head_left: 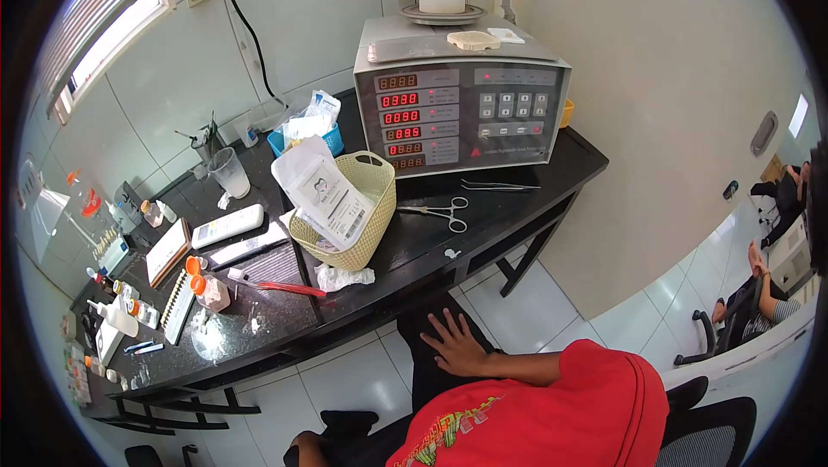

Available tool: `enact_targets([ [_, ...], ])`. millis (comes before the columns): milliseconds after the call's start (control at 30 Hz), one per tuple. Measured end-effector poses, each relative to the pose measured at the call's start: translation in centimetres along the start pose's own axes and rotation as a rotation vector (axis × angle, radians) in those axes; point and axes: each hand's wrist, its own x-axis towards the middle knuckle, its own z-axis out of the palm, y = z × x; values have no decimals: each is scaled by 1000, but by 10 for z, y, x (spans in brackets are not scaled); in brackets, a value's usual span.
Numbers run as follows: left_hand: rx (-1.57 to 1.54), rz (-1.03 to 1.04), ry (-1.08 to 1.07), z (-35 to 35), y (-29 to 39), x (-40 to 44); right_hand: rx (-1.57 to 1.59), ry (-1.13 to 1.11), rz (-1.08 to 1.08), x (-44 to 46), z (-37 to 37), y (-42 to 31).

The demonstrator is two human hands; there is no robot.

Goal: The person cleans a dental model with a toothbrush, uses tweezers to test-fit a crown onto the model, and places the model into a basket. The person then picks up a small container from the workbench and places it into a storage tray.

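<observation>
My right hand (pixel 453 344) lies palm down on my dark-trousered right thigh, with its fingers spread and nothing in it. My left hand (pixel 307 450) is at the bottom edge, near my other leg; most of it is cut off, and its fingers cannot be made out. On the black worktop (pixel 405 264) ahead of my right hand lie scissor-handled metal forceps (pixel 442 213) and a pair of long tweezers (pixel 500 186). A yellow basket (pixel 375 238) holding a white labelled pouch (pixel 326 193) stands beside the forceps.
A grey furnace (pixel 466 118) with lit red digits stands at the back. Leftward are an orange-capped jar (pixel 211 293), a red-handled brush (pixel 289 288), a plastic cup (pixel 230 174), a notebook (pixel 168 251) and several bottles. Another person (pixel 768 294) sits far right.
</observation>
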Motion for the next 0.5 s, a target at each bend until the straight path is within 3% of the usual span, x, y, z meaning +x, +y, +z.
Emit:
enact_targets([
  [133, 31, 27, 0, 3, 4, 0, -12, 7, -48, 0, 2, 0],
  [333, 114, 124, 37, 15, 30, 7, -154, -83, -439, 27, 22, 4],
  [433, 172, 263, 83, 30, 58, 15, -254, -465, -492, 53, 40, -15],
  [500, 184, 396, 82, 45, 83, 15, -142, -762, -469, 75, 48, -37],
])
